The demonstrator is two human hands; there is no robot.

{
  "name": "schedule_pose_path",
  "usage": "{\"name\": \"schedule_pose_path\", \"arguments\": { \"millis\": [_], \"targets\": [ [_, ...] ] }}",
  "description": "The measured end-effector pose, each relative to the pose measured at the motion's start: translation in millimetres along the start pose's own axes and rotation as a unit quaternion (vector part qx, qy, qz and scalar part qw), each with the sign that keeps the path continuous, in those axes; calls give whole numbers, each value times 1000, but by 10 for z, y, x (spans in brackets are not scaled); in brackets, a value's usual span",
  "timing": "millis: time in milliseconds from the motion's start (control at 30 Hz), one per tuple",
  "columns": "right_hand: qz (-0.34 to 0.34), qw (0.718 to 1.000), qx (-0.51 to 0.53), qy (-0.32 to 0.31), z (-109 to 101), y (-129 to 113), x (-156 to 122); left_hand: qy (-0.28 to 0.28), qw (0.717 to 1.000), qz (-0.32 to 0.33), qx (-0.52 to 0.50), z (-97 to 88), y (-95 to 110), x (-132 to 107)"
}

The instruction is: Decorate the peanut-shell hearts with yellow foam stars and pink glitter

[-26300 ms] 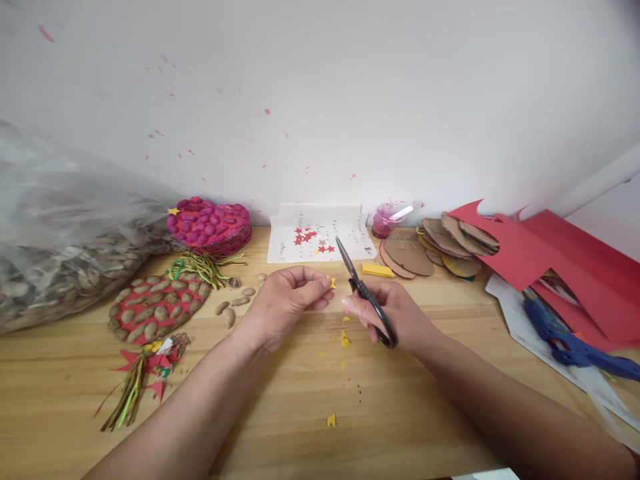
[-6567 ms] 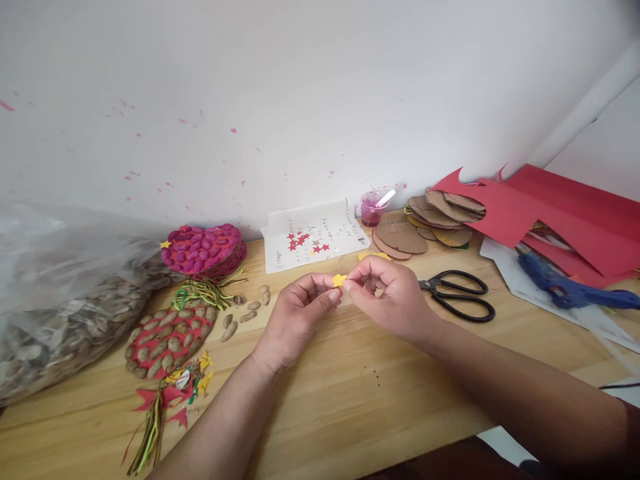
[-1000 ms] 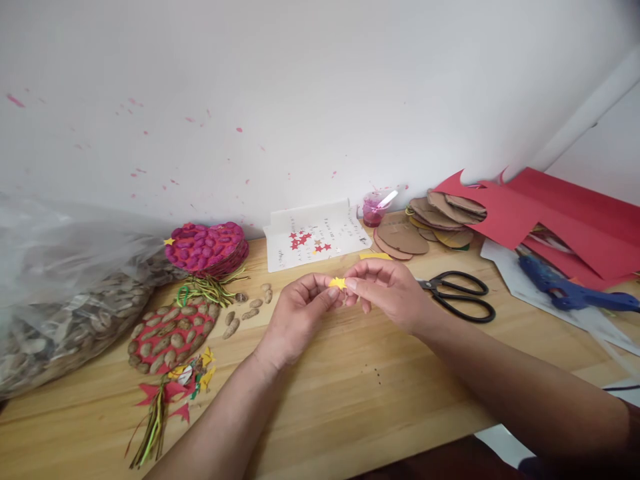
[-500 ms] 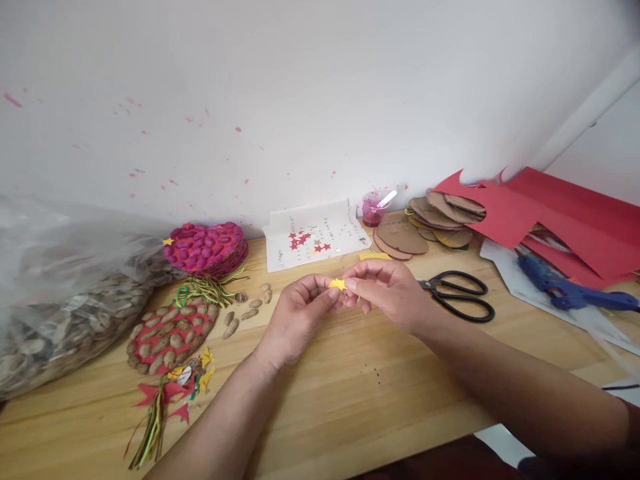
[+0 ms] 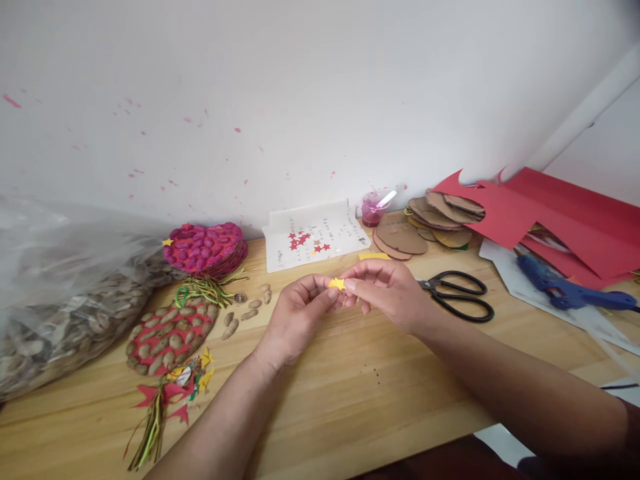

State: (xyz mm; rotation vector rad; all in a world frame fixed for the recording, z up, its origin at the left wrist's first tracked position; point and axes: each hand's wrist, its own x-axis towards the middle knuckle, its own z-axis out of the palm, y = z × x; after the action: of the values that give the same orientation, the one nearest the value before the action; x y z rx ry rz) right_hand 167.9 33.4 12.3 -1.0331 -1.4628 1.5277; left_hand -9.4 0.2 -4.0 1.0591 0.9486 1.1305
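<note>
Above the wooden table (image 5: 350, 400): yellow star (image 5: 337, 283) pinched.
Star is gripped between closed fingertips of left hand (image 5: 295, 317) and right hand (image 5: 390, 293); scissors (image 5: 457, 297) lie just right, untouched.

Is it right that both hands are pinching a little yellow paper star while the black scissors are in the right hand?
Not quite. The head view shows the black scissors lying on the wooden table, beside the right hand. It and the left hand do pinch the yellow paper star.
</note>
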Motion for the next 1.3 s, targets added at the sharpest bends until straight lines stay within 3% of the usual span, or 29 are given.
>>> {"name": "schedule_pose_path", "arguments": {
  "millis": [1133, 1300],
  "targets": [
    [-6, 1000, -23, 8, 11, -18, -14, 3, 1000, 1, 5, 4, -1, 2],
    [-40, 999, -21, 24, 35, 0, -30, 10, 1000, -2, -7, -1, -23, 6]
  ]
}}
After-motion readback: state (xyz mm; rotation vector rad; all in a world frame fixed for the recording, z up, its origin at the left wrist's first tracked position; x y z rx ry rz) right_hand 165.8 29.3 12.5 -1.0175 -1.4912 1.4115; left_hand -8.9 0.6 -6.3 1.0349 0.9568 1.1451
